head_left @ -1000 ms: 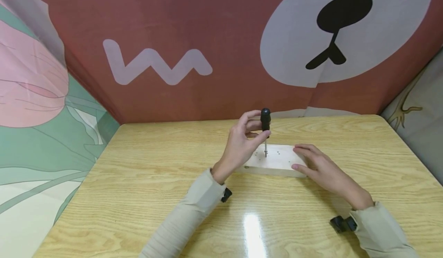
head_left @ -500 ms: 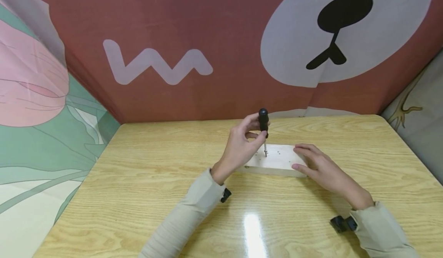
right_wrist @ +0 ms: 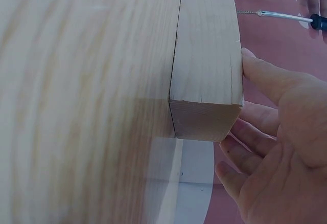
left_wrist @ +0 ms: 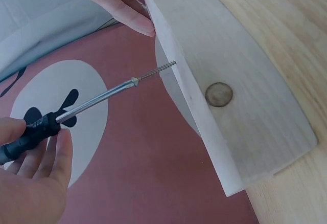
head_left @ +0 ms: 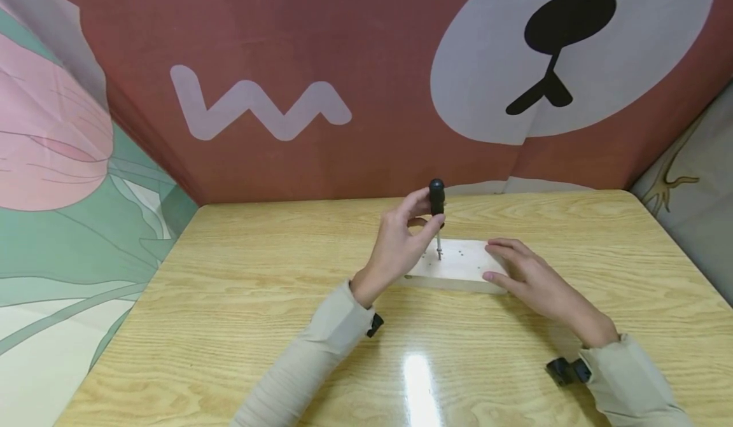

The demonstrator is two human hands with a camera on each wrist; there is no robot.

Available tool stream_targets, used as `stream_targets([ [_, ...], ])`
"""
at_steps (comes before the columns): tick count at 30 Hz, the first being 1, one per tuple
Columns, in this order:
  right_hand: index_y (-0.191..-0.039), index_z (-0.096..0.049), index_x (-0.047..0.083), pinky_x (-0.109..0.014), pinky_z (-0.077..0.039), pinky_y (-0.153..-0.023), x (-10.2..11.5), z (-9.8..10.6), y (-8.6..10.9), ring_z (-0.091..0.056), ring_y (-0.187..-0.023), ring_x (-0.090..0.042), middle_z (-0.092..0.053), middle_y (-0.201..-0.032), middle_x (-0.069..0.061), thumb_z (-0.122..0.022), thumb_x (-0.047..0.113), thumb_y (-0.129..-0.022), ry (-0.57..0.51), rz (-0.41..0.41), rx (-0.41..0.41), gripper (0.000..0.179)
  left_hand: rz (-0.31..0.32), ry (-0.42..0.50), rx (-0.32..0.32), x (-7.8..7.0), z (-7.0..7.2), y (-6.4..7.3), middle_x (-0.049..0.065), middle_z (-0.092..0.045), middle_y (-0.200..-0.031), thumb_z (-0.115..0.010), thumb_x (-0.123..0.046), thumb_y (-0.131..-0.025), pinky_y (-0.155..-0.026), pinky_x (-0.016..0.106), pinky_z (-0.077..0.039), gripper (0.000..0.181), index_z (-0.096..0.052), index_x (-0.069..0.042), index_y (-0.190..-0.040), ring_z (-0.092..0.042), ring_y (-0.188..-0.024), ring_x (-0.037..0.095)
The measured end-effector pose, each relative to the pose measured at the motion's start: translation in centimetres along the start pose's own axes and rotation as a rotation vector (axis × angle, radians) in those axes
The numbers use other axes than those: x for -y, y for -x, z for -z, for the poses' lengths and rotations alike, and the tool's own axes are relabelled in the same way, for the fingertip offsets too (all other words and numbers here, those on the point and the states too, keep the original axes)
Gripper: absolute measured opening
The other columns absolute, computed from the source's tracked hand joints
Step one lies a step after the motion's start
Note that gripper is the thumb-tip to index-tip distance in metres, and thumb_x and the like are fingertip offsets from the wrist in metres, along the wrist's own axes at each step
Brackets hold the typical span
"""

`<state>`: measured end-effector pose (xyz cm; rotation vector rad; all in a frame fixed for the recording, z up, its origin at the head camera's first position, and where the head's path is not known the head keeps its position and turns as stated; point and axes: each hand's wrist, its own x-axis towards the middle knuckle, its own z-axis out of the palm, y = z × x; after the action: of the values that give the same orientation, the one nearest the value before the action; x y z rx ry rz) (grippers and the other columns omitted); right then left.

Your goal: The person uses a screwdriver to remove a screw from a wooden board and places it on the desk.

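Note:
My left hand (head_left: 401, 236) holds a screwdriver (head_left: 437, 199) by its black handle, thumb on one side and fingers on the other. The screwdriver stands nearly upright over a pale wooden block (head_left: 472, 263). In the left wrist view its metal shaft meets the head of a long screw (left_wrist: 157, 70), whose tip is at the block's upper face. Thumb and fingers of my right hand (head_left: 532, 280) grip the block's right end; in the right wrist view, the thumb lies at the upper face and the fingers reach round the end. Several small dark holes mark that face.
The block lies flat on a wood-grain table (head_left: 258, 274). Behind the table's back edge hangs a reddish cloth (head_left: 275, 166) with a cartoon print. A round dark knot (left_wrist: 218, 94) shows on the block's side. Black wrist cameras sit at both sleeves.
The screwdriver's handle has swayed slightly left and part of the way back, with small shifts of the left fingers. The right hand and the block have stayed in place.

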<state>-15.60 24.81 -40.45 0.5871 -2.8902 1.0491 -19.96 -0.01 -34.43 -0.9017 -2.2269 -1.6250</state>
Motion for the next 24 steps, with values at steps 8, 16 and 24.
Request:
stream_targets([
  [8,-0.140,-0.049,-0.007,-0.067,-0.037,-0.104,-0.03,-0.08,-0.01,-0.038,-0.136,-0.048,-0.041,-0.147,-0.027,-0.063,0.029,-0.098,-0.002,-0.002,-0.003,0.057,0.020,0.033,0.029,-0.10,0.20,0.07,0.015,-0.072,-0.112,-0.060,0.000,-0.095,-0.086,0.019,-0.057,0.032,-0.060,-0.002,-0.126,-0.070,-0.100,0.023],
  [16,-0.140,-0.049,-0.008,-0.068,-0.036,-0.105,-0.04,-0.03,0.02,-0.037,-0.136,-0.049,-0.040,-0.147,-0.027,-0.063,0.029,-0.099,-0.002,-0.002,0.001,0.057,0.004,0.046,0.011,-0.19,0.29,-0.01,0.018,-0.072,-0.104,-0.072,-0.003,-0.089,-0.085,0.020,-0.058,0.038,-0.058,-0.001,-0.125,-0.071,-0.095,0.026],
  [24,-0.140,-0.049,-0.008,-0.068,-0.036,-0.104,-0.02,-0.05,0.02,-0.038,-0.136,-0.049,-0.040,-0.147,-0.028,-0.063,0.029,-0.099,-0.002,0.004,-0.001,0.057,-0.009,0.041,-0.005,-0.20,0.23,0.07,0.016,-0.072,-0.102,-0.074,-0.007,-0.088,-0.084,0.020,-0.058,0.037,-0.059,-0.002,-0.121,-0.071,-0.093,0.024],
])
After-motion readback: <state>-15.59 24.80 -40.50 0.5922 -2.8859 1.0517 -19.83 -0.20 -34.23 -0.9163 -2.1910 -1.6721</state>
